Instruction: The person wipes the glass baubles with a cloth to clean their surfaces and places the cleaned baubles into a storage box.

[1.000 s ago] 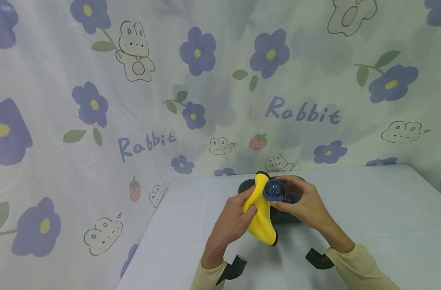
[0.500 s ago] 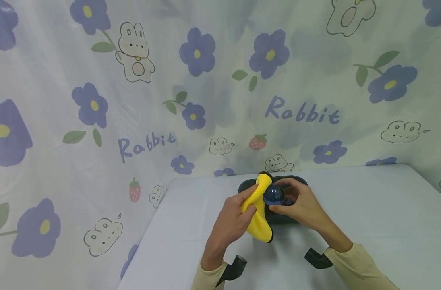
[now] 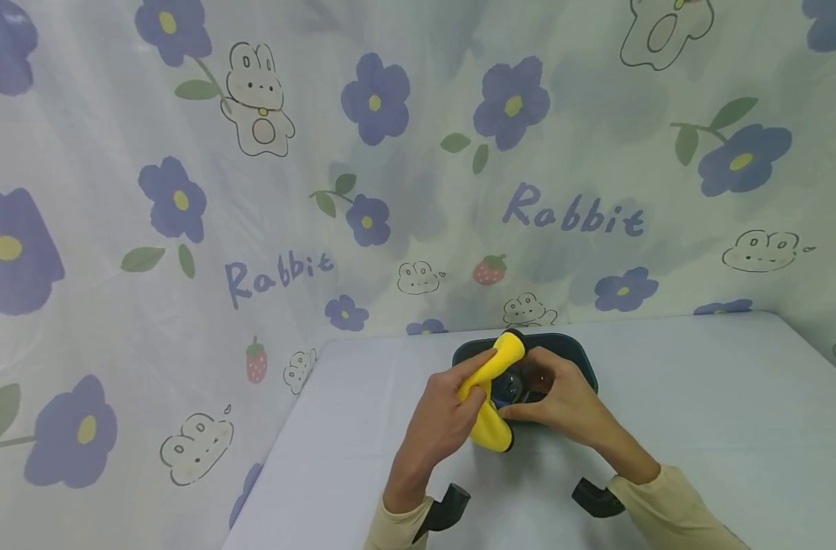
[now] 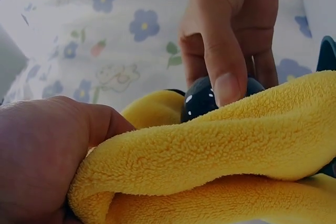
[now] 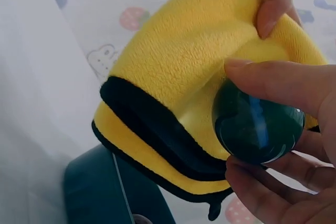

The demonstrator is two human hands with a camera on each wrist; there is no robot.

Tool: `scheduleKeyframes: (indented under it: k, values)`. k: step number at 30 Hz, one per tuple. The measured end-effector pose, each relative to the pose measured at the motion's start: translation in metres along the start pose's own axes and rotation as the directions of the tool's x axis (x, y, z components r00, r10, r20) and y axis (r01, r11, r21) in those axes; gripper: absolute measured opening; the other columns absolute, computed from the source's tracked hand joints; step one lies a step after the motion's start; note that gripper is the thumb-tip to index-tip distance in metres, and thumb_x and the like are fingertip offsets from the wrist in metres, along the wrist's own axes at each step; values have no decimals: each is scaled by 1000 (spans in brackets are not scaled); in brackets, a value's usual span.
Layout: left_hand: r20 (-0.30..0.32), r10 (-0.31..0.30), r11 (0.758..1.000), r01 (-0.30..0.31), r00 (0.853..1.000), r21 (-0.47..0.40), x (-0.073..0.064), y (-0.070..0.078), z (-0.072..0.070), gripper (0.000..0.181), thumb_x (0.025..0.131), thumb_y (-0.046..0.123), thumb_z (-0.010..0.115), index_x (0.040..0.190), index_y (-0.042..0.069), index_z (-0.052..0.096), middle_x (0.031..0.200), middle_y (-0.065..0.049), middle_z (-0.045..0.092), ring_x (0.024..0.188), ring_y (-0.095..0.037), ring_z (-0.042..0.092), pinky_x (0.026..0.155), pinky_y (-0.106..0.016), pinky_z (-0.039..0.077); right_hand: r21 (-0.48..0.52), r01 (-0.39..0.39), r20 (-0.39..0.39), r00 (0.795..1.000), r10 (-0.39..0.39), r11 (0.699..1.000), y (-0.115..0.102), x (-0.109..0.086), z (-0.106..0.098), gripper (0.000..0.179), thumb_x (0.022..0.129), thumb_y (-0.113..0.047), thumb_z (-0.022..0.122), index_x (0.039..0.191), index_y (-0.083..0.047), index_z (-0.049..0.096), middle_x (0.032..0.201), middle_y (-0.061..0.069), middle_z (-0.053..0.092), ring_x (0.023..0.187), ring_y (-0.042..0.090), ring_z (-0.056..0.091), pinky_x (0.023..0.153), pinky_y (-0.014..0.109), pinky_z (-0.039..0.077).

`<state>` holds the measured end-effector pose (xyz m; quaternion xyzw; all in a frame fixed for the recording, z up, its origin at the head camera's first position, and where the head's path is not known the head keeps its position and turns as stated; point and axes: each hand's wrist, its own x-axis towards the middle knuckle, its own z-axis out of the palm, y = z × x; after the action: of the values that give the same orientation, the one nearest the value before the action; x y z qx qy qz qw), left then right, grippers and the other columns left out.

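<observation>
My left hand grips a folded yellow towel with black edging, thumb pressed over its fold. Between the thumb and fingers of my right hand is a dark, glossy, see-through ball. The ball lies right against the towel's plush face in the right wrist view. From the left wrist view, the ball shows partly behind the towel, with my right thumb over it. Both hands are above the near side of a dark teal bin.
The bin stands on a white-covered table, with another round, reddish thing inside, partly screened by my right hand. A curtain printed with flowers and rabbits hangs behind. Black curved pieces sit at both wrists.
My right hand has moved slightly down and left with the ball. The towel's top end has swung right, and its lower end has drawn up a little.
</observation>
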<state>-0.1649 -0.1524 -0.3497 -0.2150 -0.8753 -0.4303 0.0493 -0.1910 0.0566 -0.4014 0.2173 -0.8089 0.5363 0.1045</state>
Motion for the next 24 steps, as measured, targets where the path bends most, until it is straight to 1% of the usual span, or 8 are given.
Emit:
scheduleKeyframes:
  k: [5, 8, 11, 14, 19, 22, 24]
  values:
    - [11, 14, 1000, -14, 1000, -1, 1, -6, -2, 51, 98, 8, 49, 147, 20, 59, 104, -6, 66, 70, -9, 54, 68, -22, 50, 15, 57, 10, 998, -57, 998, -5, -2, 1, 59, 68, -27, 96, 119, -14, 70, 109, 1, 67, 90, 10, 68, 83, 26, 61]
    - [27, 17, 1000, -17, 999, -11, 3, -10, -4, 51, 98, 7, 48, 147, 19, 59, 106, -7, 66, 71, -9, 54, 68, -22, 49, 32, 77, 29, 997, -78, 996, -7, -3, 1, 61, 68, -26, 96, 122, -13, 71, 110, -1, 66, 95, 9, 71, 86, 24, 60]
    - [47, 13, 999, -12, 999, -32, 5, -13, -5, 51, 99, 8, 48, 148, 19, 58, 107, -9, 66, 74, -10, 55, 70, -22, 50, 51, 93, 47, 994, -95, 994, -10, -3, 0, 61, 69, -26, 96, 123, -12, 71, 110, 0, 65, 96, 10, 70, 86, 24, 60]
    - [63, 15, 998, -11, 998, -61, 6, -15, -7, 51, 99, 9, 48, 148, 18, 58, 107, -10, 65, 76, -11, 57, 71, -23, 51, 82, 107, 56, 992, -112, 991, -12, -4, -3, 59, 70, -22, 95, 122, -13, 71, 110, 0, 66, 93, 11, 69, 83, 26, 61]
    - [90, 28, 994, -18, 996, -108, 7, -15, -7, 50, 100, 10, 48, 148, 15, 57, 108, -11, 66, 80, -13, 60, 75, -24, 53, 135, 127, 41, 990, -133, 983, -14, -4, -6, 56, 71, -16, 94, 122, -14, 71, 112, 3, 67, 89, 12, 69, 81, 29, 62]
    - [104, 29, 991, -15, 994, -131, 7, -15, -5, 50, 99, 10, 50, 149, 14, 55, 108, -12, 66, 82, -13, 61, 78, -24, 54, 169, 122, 16, 992, -126, 978, -14, -4, -6, 56, 72, -12, 93, 123, -14, 69, 116, 6, 68, 90, 13, 70, 82, 28, 62]
    - [110, 25, 990, -9, 994, -138, 8, -15, -5, 51, 99, 10, 50, 150, 14, 54, 107, -11, 66, 82, -12, 62, 78, -24, 55, 192, 105, 3, 994, -108, 976, -14, -4, -6, 56, 73, -10, 92, 124, -13, 69, 119, 9, 67, 92, 13, 70, 83, 28, 62]
